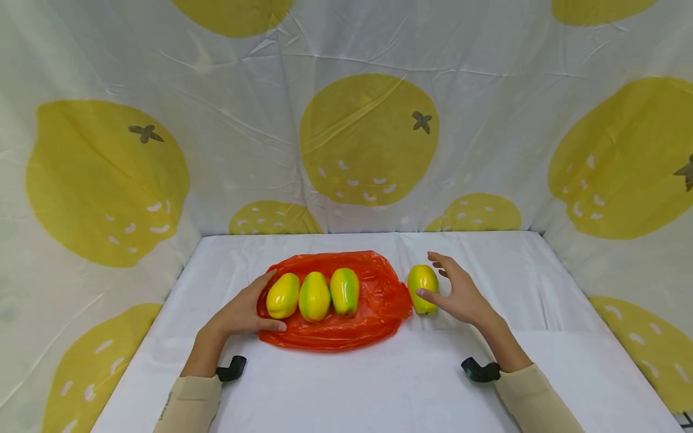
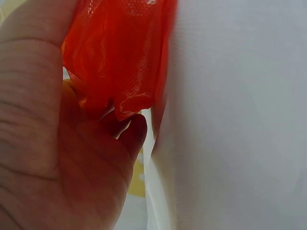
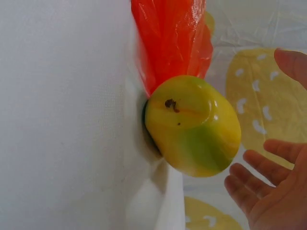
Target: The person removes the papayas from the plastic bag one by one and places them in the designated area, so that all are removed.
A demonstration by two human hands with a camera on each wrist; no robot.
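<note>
Three glossy yellow-green papayas (image 1: 314, 296) lie side by side on a red plastic bag (image 1: 373, 310). My left hand (image 1: 246, 305) holds the bag's left end, fingers behind it and thumb at the front edge. In the left wrist view, the red film (image 2: 120, 52) sits between the thumb and the fingers. One more papaya (image 1: 421, 282) lies on the cloth just right of the bag. Over its right side hovers my right hand (image 1: 460, 296), fingers spread and thumb reaching across in front. In the right wrist view, a gap separates the fingers from this papaya (image 3: 192, 127).
A white cloth (image 1: 346, 391) covers the table. Behind it and at both sides hang white curtains with a yellow lemon print (image 1: 369, 141). A black wrist mount (image 1: 233, 368) is strapped to the left wrist, and another black mount (image 1: 480, 370) to the right.
</note>
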